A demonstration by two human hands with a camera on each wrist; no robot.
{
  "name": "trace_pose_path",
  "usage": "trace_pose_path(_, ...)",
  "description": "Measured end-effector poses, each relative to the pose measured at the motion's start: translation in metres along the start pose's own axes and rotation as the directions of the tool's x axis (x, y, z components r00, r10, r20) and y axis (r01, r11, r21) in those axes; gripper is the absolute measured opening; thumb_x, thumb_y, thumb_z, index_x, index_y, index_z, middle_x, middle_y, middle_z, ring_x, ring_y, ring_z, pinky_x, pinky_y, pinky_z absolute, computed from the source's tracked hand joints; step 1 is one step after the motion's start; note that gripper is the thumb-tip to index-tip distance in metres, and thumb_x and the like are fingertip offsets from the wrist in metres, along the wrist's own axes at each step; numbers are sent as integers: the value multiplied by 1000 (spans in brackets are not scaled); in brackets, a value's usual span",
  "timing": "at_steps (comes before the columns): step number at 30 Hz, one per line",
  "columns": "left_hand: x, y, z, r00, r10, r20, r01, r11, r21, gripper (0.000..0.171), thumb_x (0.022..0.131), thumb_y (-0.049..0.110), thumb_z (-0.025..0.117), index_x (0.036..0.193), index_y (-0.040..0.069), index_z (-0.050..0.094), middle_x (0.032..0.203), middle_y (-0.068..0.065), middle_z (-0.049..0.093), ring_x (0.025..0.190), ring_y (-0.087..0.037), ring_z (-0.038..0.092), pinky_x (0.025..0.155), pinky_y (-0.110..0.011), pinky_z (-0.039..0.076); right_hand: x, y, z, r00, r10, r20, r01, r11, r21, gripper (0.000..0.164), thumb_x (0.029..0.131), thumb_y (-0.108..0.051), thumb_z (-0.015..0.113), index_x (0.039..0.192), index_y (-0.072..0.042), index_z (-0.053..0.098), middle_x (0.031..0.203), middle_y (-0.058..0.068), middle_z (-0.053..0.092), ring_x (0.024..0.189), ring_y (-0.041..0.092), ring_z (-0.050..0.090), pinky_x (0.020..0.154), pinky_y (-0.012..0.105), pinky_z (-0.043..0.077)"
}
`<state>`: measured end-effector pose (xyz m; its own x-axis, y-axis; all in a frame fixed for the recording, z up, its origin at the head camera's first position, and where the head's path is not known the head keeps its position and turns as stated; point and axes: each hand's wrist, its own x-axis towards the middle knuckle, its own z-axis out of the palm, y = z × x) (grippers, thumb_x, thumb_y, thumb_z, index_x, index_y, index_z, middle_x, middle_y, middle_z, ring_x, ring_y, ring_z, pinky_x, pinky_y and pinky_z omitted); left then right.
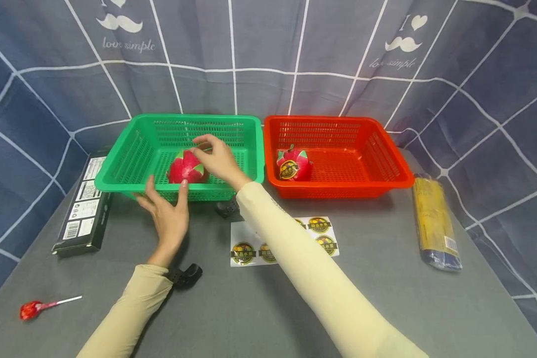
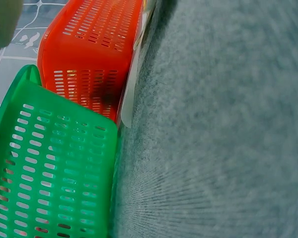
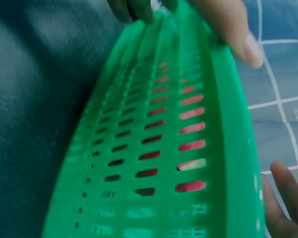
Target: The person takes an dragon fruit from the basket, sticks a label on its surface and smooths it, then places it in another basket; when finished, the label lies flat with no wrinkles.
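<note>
Right hand's grip [image 1: 219,160] part-opened, nothing seen held, poised at a round pink green-tipped dragon fruit [image 1: 185,170], contained in a rectangular green plastic basket [image 1: 197,118]; left hand [image 1: 169,216] loosely spread at its front rim.

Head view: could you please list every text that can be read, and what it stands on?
"love simple": curtain, twice.
"I", beside a heart: curtain, right side.
"精品水果": sticker sheet.
Sticker on fruit in red basket: seemingly the same, too small for certainty.
Box, yellow pack: printing too small to read.
</note>
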<state>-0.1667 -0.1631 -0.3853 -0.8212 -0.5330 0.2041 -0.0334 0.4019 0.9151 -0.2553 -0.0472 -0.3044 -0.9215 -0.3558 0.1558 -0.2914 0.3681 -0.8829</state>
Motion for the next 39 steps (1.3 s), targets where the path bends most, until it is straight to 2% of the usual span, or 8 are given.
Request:
trace_pose_path(4, 2, 3, 1, 1000, 3, 15, -3, 1000, -12, 78, 81, 59, 51, 141, 32, 9, 148, -12, -23, 140, -28, -7, 103, -57, 25, 14, -5, -1, 992, 102, 77, -93, 989, -111, 40, 92, -24, 47, 131, -16, 41, 128, 7, 51, 109, 16, 54, 81, 28, 47)
trace_pose_path(8, 3, 4, 2, 1000, -7, 16, 7, 1000, -11, 77, 81, 60, 50, 141, 35, 8, 148, -11, -23, 140, -31, 0, 100, -59, 28, 21, -9, 1, 965, 211, 154, -176, 960, -217, 54, 92, -27, 47, 140, -15, 25, 111, 7, 58, 79, 15, 57, 79, 28, 46)
trace_pose_path(12, 2, 4, 3, 1000, -4, 10, 4, 1000, -9, 76, 81, 60, 50, 140, 38, 8, 149, -11, -22, 140, -30, -1, 98, -57, 31, 24, -11, 10, 947, 276, 163, -202, 908, -366, 68, 91, -31, 49, 144, -10, 12, 122, 11, 50, 98, 17, 56, 88, 30, 47)
trace_pose_path(15, 2, 4, 2, 1000, 4, 13, -3, 1000, -2, 76, 82, 59, 50, 141, 36, 8, 149, -13, -21, 140, -28, -6, 99, -56, 31, 23, -13, 20, 948, 293, 124, -205, 860, -467, 76, 89, -38, 50, 145, -10, 6, 146, 13, 23, 127, 23, 39, 98, 36, 42)
trace_pose_path(19, 1, 3, -2, 1000, 1, 7, -1, 1000, 5, 77, 82, 59, 50, 141, 35, 8, 148, -13, -22, 140, -28, -9, 101, -56, 29, 18, -15, 34, 941, 337, 31, -294, 861, -415, 85, 86, -48, 51, 145, -12, 2, 147, 16, 20, 118, 29, 49, 94, 37, 45)
trace_pose_path(24, -1, 0, -3, 1000, 3, 23, -3, 1000, 14, 78, 82, 59, 50, 142, 34, 7, 148, -14, -24, 139, -28, -12, 98, -60, 30, 13, -12, 46, 913, 405, -47, -400, 868, -296, 99, 80, -55, 57, 145, -13, -4, 147, 18, 18, 111, 32, 54, 90, 38, 47)
trace_pose_path(31, -1, -1, -4, 1000, 1, 9, -2, 1000, 17, 77, 82, 59, 51, 142, 34, 8, 148, -15, -22, 139, -30, -9, 97, -60, 31, 17, -7, 47, 905, 425, -1, -410, 872, -269, 112, 73, -56, 64, 144, -17, -13, 150, 20, 9, 114, 37, 51, 92, 42, 46)
trace_pose_path(39, 2, 0, -4, 1000, -1, 7, 1, 1000, 30, 78, 82, 59, 50, 142, 35, 7, 149, -14, -20, 140, -30, -6, 99, -57, 30, 23, -2, 48, 901, 434, 14, -409, 859, -307, 113, 73, -57, 64, 144, -19, -15, 151, 18, 6, 114, 35, 52, 91, 43, 46)
